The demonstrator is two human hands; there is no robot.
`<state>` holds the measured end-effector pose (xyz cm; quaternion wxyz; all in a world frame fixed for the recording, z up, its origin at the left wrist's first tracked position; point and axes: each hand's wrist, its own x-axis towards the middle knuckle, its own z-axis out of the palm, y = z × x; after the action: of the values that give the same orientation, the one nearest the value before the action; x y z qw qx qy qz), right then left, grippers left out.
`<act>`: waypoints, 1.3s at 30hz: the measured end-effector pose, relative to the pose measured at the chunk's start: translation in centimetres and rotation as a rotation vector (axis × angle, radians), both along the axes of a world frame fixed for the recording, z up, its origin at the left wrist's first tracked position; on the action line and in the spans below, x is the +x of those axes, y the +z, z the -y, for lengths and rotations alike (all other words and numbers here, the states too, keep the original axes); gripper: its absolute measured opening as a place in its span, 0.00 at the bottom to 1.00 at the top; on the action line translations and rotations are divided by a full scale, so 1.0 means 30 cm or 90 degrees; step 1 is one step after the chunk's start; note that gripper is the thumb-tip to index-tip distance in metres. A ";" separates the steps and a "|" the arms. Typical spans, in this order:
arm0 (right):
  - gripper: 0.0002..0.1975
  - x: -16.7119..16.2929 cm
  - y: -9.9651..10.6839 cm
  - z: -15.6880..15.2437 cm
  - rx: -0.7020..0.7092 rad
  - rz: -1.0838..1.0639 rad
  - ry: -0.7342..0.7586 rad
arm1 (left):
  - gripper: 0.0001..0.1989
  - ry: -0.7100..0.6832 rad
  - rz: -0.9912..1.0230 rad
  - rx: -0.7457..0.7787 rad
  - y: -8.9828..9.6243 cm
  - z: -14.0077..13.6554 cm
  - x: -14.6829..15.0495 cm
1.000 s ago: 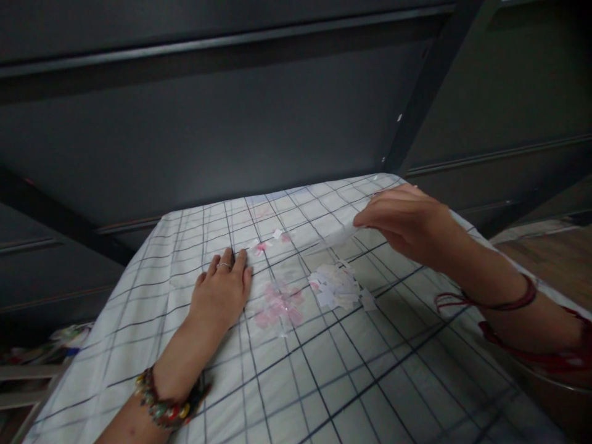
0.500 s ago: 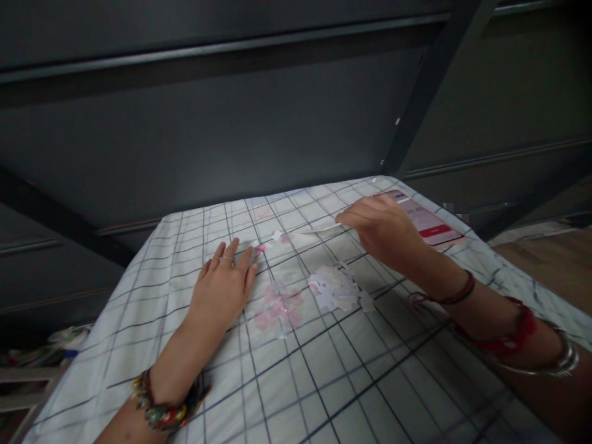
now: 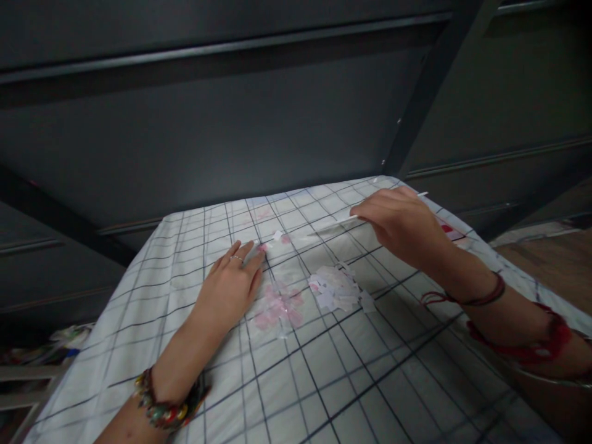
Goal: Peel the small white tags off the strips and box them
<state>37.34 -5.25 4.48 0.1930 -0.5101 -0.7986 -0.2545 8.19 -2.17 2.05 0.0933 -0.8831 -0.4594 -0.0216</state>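
My left hand (image 3: 231, 283) lies flat on the checked cloth, fingers stretched out, with its fingertips beside a small pink spot (image 3: 263, 248). My right hand (image 3: 402, 225) is closed around a thin white strip (image 3: 335, 224), raised over the cloth. One end of the strip slants down toward the left; a short end sticks out past the hand. Between the hands lie a small white paper scrap (image 3: 277, 235) and another pink spot (image 3: 285, 239). Nearer to me, a clear piece with a pink flower pattern (image 3: 280, 306) lies beside a pile of white paper scraps (image 3: 335, 287).
The white cloth (image 3: 277, 394) with dark grid lines covers the surface. A phone (image 3: 453, 232) with a lit screen is partly hidden behind my right hand. Dark grey panels (image 3: 208, 135) stand along the far edge. Wooden floor (image 3: 546, 259) shows at the right.
My right hand has moved to the right with the white strip, covering more of the phone. My left hand has shifted slightly right, closer to the pink spot.
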 end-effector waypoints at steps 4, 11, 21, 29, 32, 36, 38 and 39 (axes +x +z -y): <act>0.18 0.003 -0.004 -0.003 -0.011 -0.014 0.020 | 0.21 -0.026 0.001 0.012 -0.002 -0.004 -0.004; 0.14 0.019 0.034 0.015 -0.041 -0.094 0.185 | 0.22 0.095 -0.022 -0.002 0.000 -0.003 -0.006; 0.14 0.020 0.044 0.020 -0.079 -0.109 0.223 | 0.26 0.235 -0.054 -0.029 -0.005 0.001 0.003; 0.14 -0.057 0.015 0.028 0.057 -0.045 0.198 | 0.26 0.274 -0.081 -0.075 0.013 0.016 0.011; 0.15 -0.106 -0.001 0.031 0.086 -0.022 0.192 | 0.25 0.276 -0.084 -0.076 0.012 0.018 0.008; 0.14 -0.150 -0.009 0.025 0.121 -0.034 0.201 | 0.25 0.272 -0.077 -0.076 0.012 0.021 -0.002; 0.12 -0.170 -0.015 0.020 0.116 -0.020 0.198 | 0.25 0.276 -0.076 -0.087 0.018 0.025 -0.005; 0.11 -0.179 -0.018 0.017 0.112 -0.008 0.197 | 0.26 0.279 -0.076 -0.093 0.022 0.028 -0.006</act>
<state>31.97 -5.78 3.95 0.2787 -0.3640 -0.8409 -0.2876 7.99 -3.01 2.70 0.0589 -0.7664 -0.6340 0.0850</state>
